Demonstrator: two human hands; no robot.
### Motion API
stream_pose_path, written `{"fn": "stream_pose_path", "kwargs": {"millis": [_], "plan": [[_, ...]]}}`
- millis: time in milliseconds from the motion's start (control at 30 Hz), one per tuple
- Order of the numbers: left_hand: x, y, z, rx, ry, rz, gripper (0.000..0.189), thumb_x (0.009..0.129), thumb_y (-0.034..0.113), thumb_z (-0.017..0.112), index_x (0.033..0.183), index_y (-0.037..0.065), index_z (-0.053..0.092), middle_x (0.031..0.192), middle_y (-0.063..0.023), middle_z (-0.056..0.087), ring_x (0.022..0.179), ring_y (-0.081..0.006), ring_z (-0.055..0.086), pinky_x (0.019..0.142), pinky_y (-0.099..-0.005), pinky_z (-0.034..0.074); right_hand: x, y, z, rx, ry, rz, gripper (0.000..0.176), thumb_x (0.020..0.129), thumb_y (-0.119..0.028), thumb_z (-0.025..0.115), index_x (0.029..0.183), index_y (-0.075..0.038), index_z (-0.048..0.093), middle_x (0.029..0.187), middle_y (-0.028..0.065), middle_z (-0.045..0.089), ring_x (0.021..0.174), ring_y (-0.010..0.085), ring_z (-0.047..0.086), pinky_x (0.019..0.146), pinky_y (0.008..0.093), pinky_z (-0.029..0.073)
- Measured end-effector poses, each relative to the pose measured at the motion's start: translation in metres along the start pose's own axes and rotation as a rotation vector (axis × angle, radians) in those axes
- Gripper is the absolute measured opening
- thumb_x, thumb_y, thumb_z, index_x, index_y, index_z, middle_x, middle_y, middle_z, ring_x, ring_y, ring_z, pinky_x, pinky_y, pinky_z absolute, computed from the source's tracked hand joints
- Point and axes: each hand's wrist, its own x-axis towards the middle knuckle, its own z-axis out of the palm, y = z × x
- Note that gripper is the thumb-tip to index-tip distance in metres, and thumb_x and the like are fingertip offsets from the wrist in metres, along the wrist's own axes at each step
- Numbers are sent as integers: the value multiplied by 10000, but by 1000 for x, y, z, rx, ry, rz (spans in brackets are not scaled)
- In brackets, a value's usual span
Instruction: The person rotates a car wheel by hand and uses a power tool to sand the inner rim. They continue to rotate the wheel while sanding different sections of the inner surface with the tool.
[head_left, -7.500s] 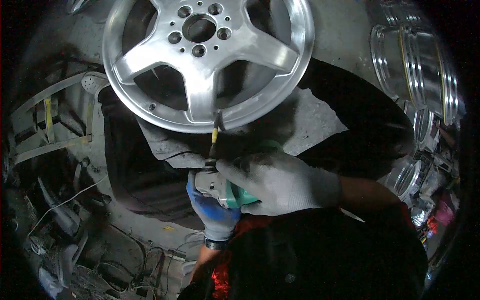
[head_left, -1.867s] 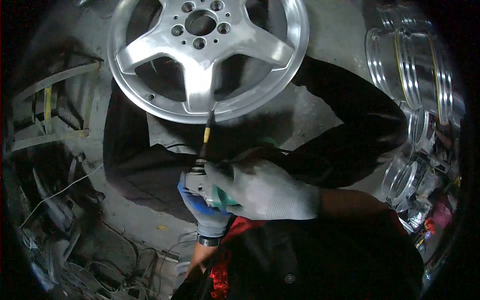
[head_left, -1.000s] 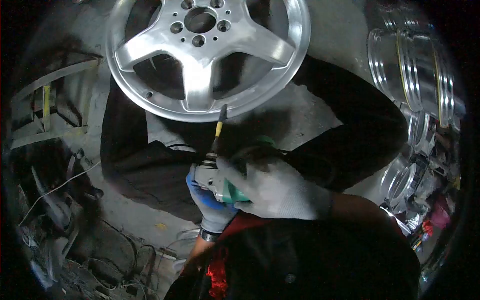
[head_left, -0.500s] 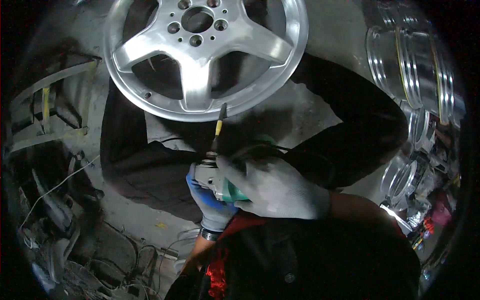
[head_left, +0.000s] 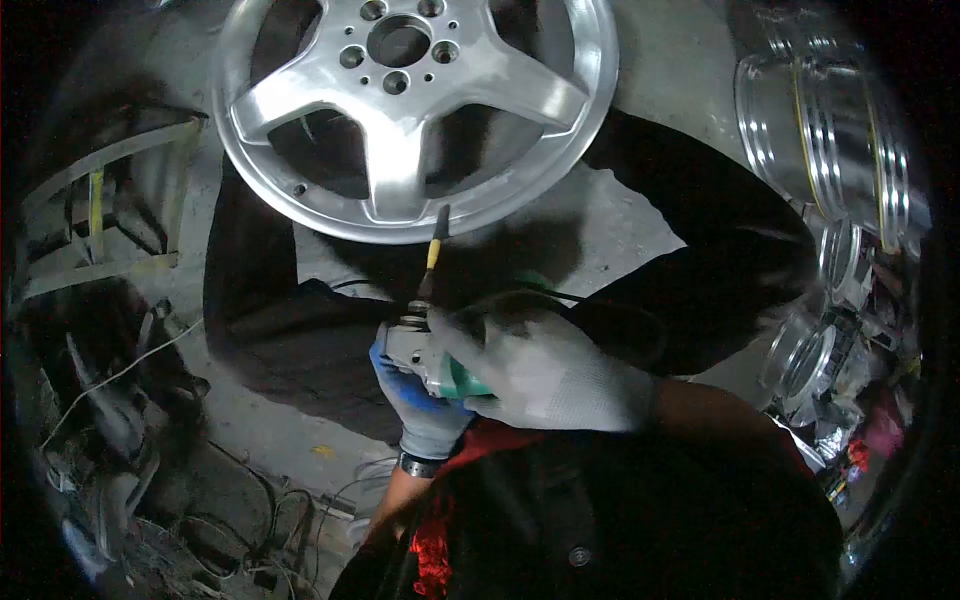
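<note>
A silver alloy wheel with broad spokes lies face up at the top of the view. Below it, both hands hold a green and grey power grinder with a long shaft, yellow-banded, whose dark narrow tip is at the wheel's lower rim; contact is hard to confirm. My left hand, in a white glove with blue palm, is closed around the grinder's grey head from below. My right hand, in a white glove, is wrapped over the green body, hiding most of it.
My bent legs in dark trousers flank the wheel. More shiny rims stand at the right, above a heap of mixed items. At left are a taped frame-like part, a pale cable and tangled cords on the grey floor.
The shaft's tip has shifted slightly left along the rim, and the grinder moved a little with it. Both hands keep their hold.
</note>
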Motion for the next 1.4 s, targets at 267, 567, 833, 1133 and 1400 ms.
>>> {"fn": "stream_pose_path", "kwargs": {"millis": [267,567,833,1133,1400], "plan": [[5,-1,-8,-265,54,-156,484,1044,531,409,1284,144,574,1225,-49,641,1152,-222,602,1051,-403,467,2,-1,1,91,-207,94,859,890,-395,691,1541,27,321,971,229,662,899,357,685,847,457,552],[4,6,-13,-335,25,-168,448,1071,466,378,1305,132,564,1257,-66,633,1171,-240,599,1068,-398,459,12,-3,2,139,-222,75,855,877,-374,714,1528,34,337,995,240,655,892,370,684,833,476,554],[9,7,-9,-347,33,-193,481,1060,497,387,1330,135,553,1271,-59,632,1185,-248,601,1067,-412,470,5,3,9,145,-109,35,894,870,-394,718,1542,30,306,1080,247,654,912,365,685,828,471,559],[5,8,20,-248,-247,38,461,1051,465,415,1329,114,529,1271,-59,602,1200,-224,577,1069,-406,467,-5,10,1,114,-37,85,832,866,-389,698,1474,70,365,921,202,673,790,331,699,702,438,569],[8,20,8,-571,-24,-219,506,924,127,682,1364,55,444,1281,-91,571,1160,-204,574,1030,-391,482,11,4,2,116,-207,79,902,852,-396,738,1543,-4,311,1125,223,646,924,355,688,849,463,558]]}}
